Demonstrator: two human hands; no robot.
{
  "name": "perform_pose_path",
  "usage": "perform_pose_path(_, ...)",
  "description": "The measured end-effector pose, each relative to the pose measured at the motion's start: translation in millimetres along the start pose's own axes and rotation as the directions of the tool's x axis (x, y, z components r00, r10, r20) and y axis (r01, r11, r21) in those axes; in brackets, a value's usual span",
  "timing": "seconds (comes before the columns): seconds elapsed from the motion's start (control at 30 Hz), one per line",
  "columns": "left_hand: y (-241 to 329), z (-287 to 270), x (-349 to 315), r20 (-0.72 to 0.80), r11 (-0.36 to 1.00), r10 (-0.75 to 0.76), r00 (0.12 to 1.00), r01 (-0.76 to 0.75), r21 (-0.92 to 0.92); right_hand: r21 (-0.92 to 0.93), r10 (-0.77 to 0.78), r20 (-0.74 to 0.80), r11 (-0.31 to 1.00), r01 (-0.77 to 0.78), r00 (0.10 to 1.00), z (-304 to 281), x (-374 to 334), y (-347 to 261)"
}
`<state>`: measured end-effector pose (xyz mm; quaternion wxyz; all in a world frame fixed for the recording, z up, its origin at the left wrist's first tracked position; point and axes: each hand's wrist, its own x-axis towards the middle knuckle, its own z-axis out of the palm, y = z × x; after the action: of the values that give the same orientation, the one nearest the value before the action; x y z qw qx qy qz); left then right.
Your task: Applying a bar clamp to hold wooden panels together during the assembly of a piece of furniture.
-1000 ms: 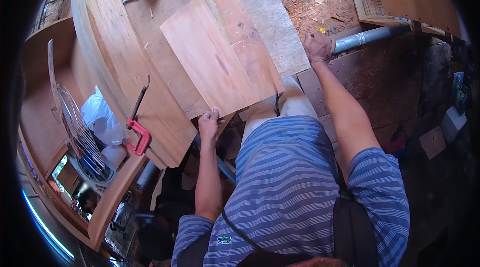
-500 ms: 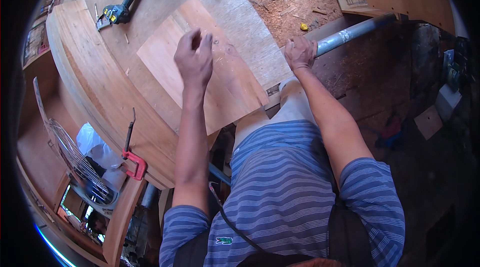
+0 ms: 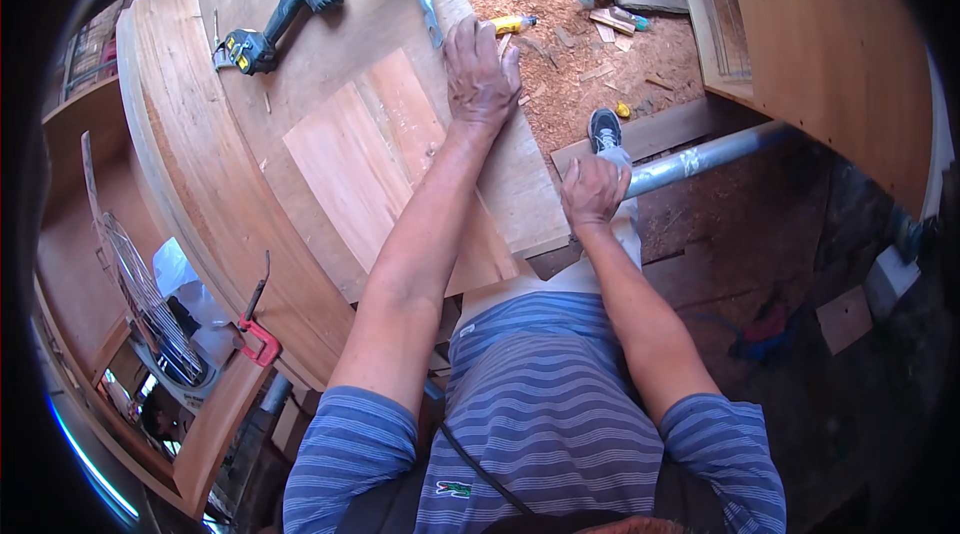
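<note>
My left hand (image 3: 482, 74) reaches out past the wooden panel (image 3: 345, 149) and rests at the right edge of the plywood worktop (image 3: 520, 169). Its fingers are stretched out and appear to hold nothing. Just beyond the fingertips is a yellow tube-shaped object (image 3: 512, 24), partly covered by them. My right hand (image 3: 595, 192) is closed on the near end of a grey metal pipe (image 3: 690, 162) that runs off to the right. The light wooden panel lies flat on the worktop, partly hidden by my left forearm.
A cordless drill (image 3: 290, 4) lies on the worktop at the far left. A long curved wooden board (image 3: 200, 134) runs along the left, with a red clamp (image 3: 262, 342) near its lower end. Sawdust (image 3: 560, 64) and offcuts cover the floor ahead. A wooden cabinet (image 3: 830, 64) stands at right.
My left hand has moved forward and right, from above the panel to the worktop's edge, its fingers straightening. My right hand stays on the pipe. The view has shifted, showing my shoe.
</note>
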<state>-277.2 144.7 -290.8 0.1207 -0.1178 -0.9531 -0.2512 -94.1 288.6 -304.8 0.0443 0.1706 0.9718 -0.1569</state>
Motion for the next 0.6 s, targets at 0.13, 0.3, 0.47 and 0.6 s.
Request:
perform_pose_path(0.13, 8.5, 0.3, 6.2, 0.049, 0.997, -0.038, 0.998, 0.035, 0.069, 0.024, 0.003, 0.073, 1.000, -0.004, 0.997, -5.0, 2.4, 1.0)
perform_pose_path(0.3, 7.7, 0.1, 6.1, 0.111, 0.990, -0.061, 0.992, 0.046, 0.137, 0.152, -0.096, 0.199, 0.986, 0.067, 0.975, -23.2, 9.3, -0.8)
perform_pose_path(0.47, 6.1, -0.9, 11.3, 0.095, 0.989, -0.087, 0.992, 0.075, 0.126, 0.419, -0.045, 0.514, 0.885, -0.204, 0.857, -2.9, 72.0, 13.9)
perform_pose_path(0.6, 8.7, 4.7, 12.7, 0.122, 0.987, -0.121, 0.985, 0.106, 0.121, 0.317, 0.115, 0.520, 0.894, -0.316, 0.846, 81.7, 166.4, 62.3)
